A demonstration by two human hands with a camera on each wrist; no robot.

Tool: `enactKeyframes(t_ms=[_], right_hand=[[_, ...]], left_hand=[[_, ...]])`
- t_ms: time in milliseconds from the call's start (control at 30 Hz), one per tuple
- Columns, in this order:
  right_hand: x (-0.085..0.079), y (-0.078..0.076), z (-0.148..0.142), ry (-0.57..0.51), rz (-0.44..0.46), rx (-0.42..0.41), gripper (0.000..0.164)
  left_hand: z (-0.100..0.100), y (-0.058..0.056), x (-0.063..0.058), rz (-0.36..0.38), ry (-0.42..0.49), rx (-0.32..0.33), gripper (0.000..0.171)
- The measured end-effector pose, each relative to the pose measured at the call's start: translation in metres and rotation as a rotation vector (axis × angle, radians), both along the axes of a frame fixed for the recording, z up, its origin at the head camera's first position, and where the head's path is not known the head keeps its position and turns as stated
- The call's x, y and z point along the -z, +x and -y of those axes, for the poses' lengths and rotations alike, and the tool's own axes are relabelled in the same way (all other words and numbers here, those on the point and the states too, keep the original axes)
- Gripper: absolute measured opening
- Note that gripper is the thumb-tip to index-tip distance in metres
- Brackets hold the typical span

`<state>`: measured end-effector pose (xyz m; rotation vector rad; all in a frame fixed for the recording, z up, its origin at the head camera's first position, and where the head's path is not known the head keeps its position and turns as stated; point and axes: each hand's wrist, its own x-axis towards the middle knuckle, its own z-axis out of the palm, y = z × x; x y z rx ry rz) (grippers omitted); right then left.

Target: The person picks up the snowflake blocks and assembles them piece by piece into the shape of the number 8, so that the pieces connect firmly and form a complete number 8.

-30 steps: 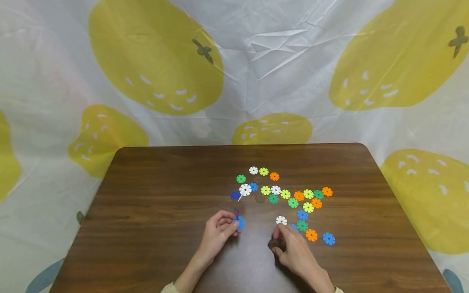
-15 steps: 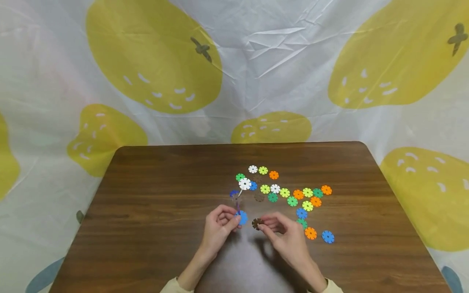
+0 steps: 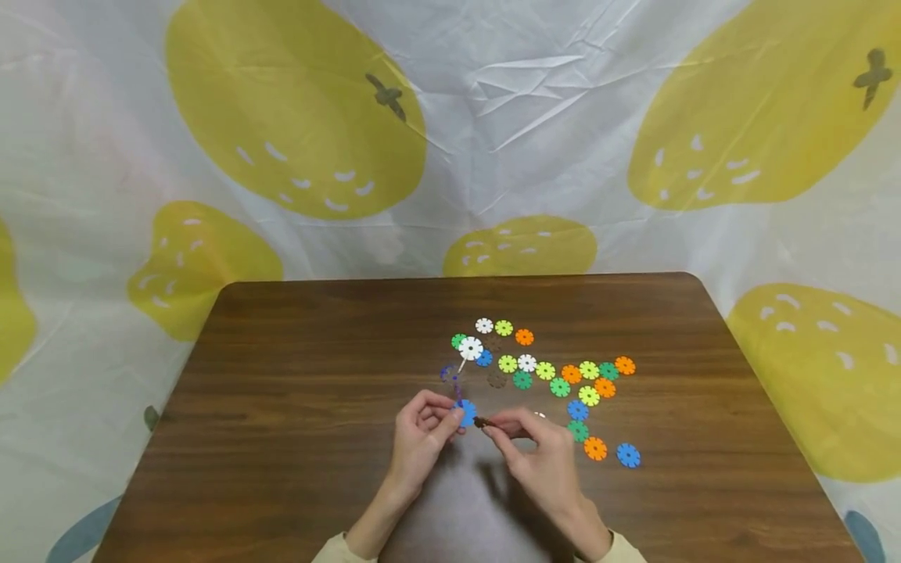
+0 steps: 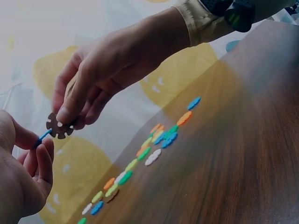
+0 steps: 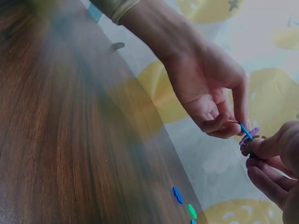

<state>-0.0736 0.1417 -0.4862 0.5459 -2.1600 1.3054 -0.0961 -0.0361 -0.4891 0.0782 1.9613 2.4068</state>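
Note:
My left hand [image 3: 420, 434] pinches a light blue notched disc [image 3: 468, 412] between thumb and fingers. A purple disc [image 3: 459, 392] is slotted into that disc, and the joined pieces run up to a white disc [image 3: 471, 349] raised above the table. Thumb and fingertips of my right hand [image 3: 545, 457] grip a brown notched disc [image 3: 482, 422], seen nearly edge-on from the head. The left wrist view shows the brown disc [image 4: 59, 128] face on, its rim right at the blue disc's edge [image 4: 45, 135]. The two discs stand roughly crosswise.
Several loose notched discs lie across the table's [image 3: 317, 375] middle and right. A blue disc [image 3: 629, 455] and an orange disc [image 3: 595, 448] are right of my right hand, which mostly hides a white disc [image 3: 540, 415]. A fruit-print cloth [image 3: 380, 242] hangs behind the table.
My right hand has lifted the brown disc from the table, carried it left to the blue disc and turned it edge-on. My left hand has raised the joined discs slightly.

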Motion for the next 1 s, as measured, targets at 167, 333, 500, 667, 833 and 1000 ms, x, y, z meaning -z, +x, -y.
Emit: enactKeyframes(t_ms=[167,333,500,667,833,1000], right_hand=[[0.001,0.000,0.005,0.025,-0.082,0.044,0.025],[0.006,0.001,0.010,-0.002,-0.154,0.088,0.025],[0.016,0.003,0.013,-0.006,-0.218,0.135,0.025],[0.023,0.004,0.016,0.035,-0.269,0.152,0.021],[0.027,0.002,0.019,0.022,-0.289,0.164,0.019],[0.031,0.001,0.016,-0.024,-0.272,0.122,0.025]], left_hand=[[-0.003,0.000,-0.002,-0.030,0.005,-0.010,0.016],[-0.010,0.000,-0.007,-0.012,0.008,-0.051,0.015],[-0.015,0.003,-0.009,0.020,-0.046,-0.082,0.012],[-0.016,0.007,-0.009,0.021,-0.068,-0.103,0.011],[-0.017,0.009,-0.006,0.013,-0.051,-0.108,0.012],[-0.015,0.007,-0.003,0.017,-0.055,-0.079,0.011]])
